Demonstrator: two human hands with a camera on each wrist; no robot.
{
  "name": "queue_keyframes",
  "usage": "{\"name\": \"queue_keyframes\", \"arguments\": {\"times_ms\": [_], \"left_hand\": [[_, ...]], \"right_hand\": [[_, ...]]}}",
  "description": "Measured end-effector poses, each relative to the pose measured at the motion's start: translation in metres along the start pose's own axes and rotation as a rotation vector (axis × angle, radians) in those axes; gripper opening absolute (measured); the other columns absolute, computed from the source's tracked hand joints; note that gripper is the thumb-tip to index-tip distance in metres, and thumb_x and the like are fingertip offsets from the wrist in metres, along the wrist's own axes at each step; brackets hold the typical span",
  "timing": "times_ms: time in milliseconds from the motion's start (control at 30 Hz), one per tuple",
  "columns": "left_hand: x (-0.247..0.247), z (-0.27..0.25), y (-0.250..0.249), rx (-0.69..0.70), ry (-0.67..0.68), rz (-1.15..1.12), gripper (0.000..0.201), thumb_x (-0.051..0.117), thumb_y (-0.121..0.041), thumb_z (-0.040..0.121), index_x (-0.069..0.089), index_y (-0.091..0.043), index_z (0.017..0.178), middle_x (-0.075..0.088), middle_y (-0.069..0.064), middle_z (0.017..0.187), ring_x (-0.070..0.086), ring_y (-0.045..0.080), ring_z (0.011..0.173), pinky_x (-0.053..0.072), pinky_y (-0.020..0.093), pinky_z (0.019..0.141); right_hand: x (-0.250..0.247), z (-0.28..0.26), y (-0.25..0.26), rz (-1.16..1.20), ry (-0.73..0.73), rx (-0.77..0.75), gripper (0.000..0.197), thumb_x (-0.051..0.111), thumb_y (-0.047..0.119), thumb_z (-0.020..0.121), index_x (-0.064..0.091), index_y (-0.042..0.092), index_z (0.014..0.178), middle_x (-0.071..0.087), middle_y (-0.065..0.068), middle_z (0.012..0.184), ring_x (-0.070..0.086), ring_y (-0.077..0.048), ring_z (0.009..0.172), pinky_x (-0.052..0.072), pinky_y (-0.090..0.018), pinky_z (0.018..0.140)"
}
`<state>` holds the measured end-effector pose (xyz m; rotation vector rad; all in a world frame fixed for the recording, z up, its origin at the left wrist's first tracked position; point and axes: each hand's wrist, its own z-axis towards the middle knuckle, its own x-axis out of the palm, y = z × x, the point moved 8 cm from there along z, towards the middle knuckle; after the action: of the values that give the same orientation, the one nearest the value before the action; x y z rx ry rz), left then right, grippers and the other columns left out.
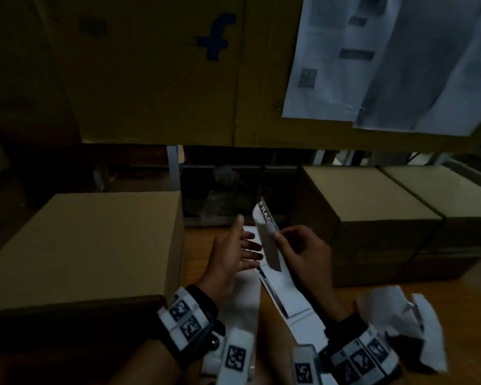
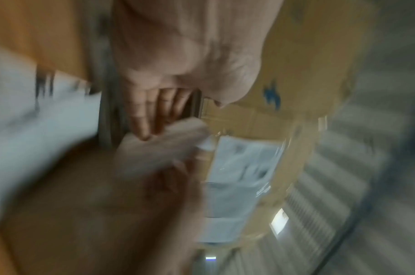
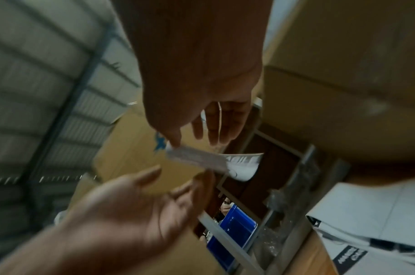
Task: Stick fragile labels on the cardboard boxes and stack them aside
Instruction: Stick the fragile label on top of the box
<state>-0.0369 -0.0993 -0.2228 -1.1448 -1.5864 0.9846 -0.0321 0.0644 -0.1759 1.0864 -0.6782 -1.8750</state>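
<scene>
My right hand (image 1: pixel 282 238) pinches a white fragile label (image 1: pixel 265 219) between thumb and fingers and holds it upright above the table. In the right wrist view the label (image 3: pixel 201 158) hangs curled below the thumb of the right hand (image 3: pixel 190 138). My left hand (image 1: pixel 247 240) is just left of the label, palm facing it, fingers straight, holding nothing; it shows from below in the right wrist view (image 3: pixel 142 201). A plain cardboard box (image 1: pixel 89 240) stands at the left. Two more boxes (image 1: pixel 364 195) (image 1: pixel 439 187) stand at the right. The left wrist view is blurred, showing straight fingers (image 2: pixel 152 111).
A white label sheet (image 1: pixel 289 298) lies on the wooden table under my hands. Crumpled backing paper (image 1: pixel 395 309) lies at the front right. A big carton with a blue logo (image 1: pixel 150 65) and taped papers (image 1: pixel 372 56) rises behind. A dark gap lies between the boxes.
</scene>
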Motion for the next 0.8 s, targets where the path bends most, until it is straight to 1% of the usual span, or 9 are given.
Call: {"name": "queue_keyframes", "arguments": {"times_ms": [67,100,167,233,333,467,567,700,800], "left_hand": [[0.002,-0.015,-0.007,-0.09,0.102,-0.057,0.059,0.046,-0.063,0.092,0.067,-0.009,0.107,0.073,0.016,0.096,0.072,0.029,0.086,0.059,0.038,0.07],[0.001,-0.024,-0.011,-0.093,0.131,-0.047,0.054,0.051,-0.061,0.091,0.068,-0.012,0.109,0.074,0.014,0.098,0.072,0.029,0.088,0.059,0.039,0.071],[-0.001,-0.042,-0.019,-0.048,0.131,0.0,0.036,0.062,-0.043,0.092,0.068,-0.014,0.112,0.075,0.011,0.096,0.073,0.025,0.084,0.06,0.037,0.071],[-0.006,-0.057,-0.023,0.006,0.064,-0.018,0.019,0.061,-0.017,0.094,0.066,-0.01,0.111,0.075,0.009,0.092,0.073,0.021,0.075,0.058,0.031,0.06],[-0.01,-0.078,-0.033,0.068,0.006,-0.062,0.016,0.055,0.0,0.094,0.065,-0.008,0.104,0.073,0.01,0.09,0.073,0.018,0.068,0.056,0.026,0.052],[0.0,-0.111,-0.057,0.173,0.03,-0.021,0.012,0.057,0.001,0.093,0.063,-0.008,0.097,0.071,0.011,0.086,0.071,0.017,0.062,0.056,0.026,0.05],[0.008,-0.135,-0.077,0.255,0.031,0.0,0.012,0.055,0.001,0.094,0.063,-0.006,0.099,0.07,0.011,0.088,0.069,0.019,0.067,0.056,0.024,0.05],[0.021,-0.165,-0.092,0.287,0.143,0.123,0.019,0.059,-0.01,0.095,0.064,-0.005,0.112,0.073,0.013,0.1,0.072,0.024,0.08,0.056,0.029,0.059],[0.025,-0.194,-0.097,0.306,0.195,0.195,0.017,0.056,-0.018,0.097,0.063,-0.01,0.11,0.074,0.007,0.097,0.073,0.018,0.078,0.055,0.026,0.057]], "right_hand": [[0.003,-0.019,0.013,-0.129,0.035,-0.085,0.042,0.057,0.066,0.084,0.065,0.026,0.095,0.061,0.019,0.085,0.062,0.002,0.08,0.051,-0.015,0.066],[0.004,-0.028,0.019,-0.174,0.042,-0.117,0.047,0.055,0.07,0.082,0.065,0.026,0.096,0.06,0.02,0.088,0.061,0.002,0.082,0.051,-0.016,0.067],[0.001,-0.043,0.03,-0.234,0.044,-0.174,0.045,0.057,0.067,0.081,0.065,0.025,0.096,0.059,0.018,0.091,0.059,0.002,0.085,0.052,-0.021,0.069],[-0.003,-0.056,0.043,-0.237,0.051,-0.211,0.04,0.062,0.062,0.081,0.065,0.024,0.095,0.059,0.014,0.094,0.058,-0.001,0.086,0.053,-0.028,0.069],[-0.013,-0.073,0.064,-0.226,0.049,-0.245,0.041,0.066,0.059,0.08,0.066,0.022,0.097,0.06,0.009,0.103,0.059,-0.007,0.09,0.054,-0.032,0.069],[-0.038,-0.095,0.095,-0.264,-0.012,-0.355,0.047,0.066,0.059,0.08,0.068,0.016,0.1,0.062,0.001,0.112,0.058,-0.012,0.101,0.055,-0.03,0.074],[-0.065,-0.116,0.112,-0.225,-0.047,-0.373,0.051,0.062,0.065,0.082,0.069,0.017,0.098,0.061,0.006,0.115,0.055,-0.007,0.106,0.051,-0.023,0.079],[-0.109,-0.137,0.116,-0.081,-0.198,-0.286,0.02,0.065,0.045,0.088,0.066,0.026,0.091,0.063,0.013,0.095,0.061,-0.003,0.086,0.054,-0.027,0.067],[-0.128,-0.14,0.111,0.003,-0.252,-0.139,0.015,0.059,0.046,0.091,0.063,0.031,0.091,0.065,0.013,0.088,0.064,-0.002,0.08,0.057,-0.03,0.065]]}}
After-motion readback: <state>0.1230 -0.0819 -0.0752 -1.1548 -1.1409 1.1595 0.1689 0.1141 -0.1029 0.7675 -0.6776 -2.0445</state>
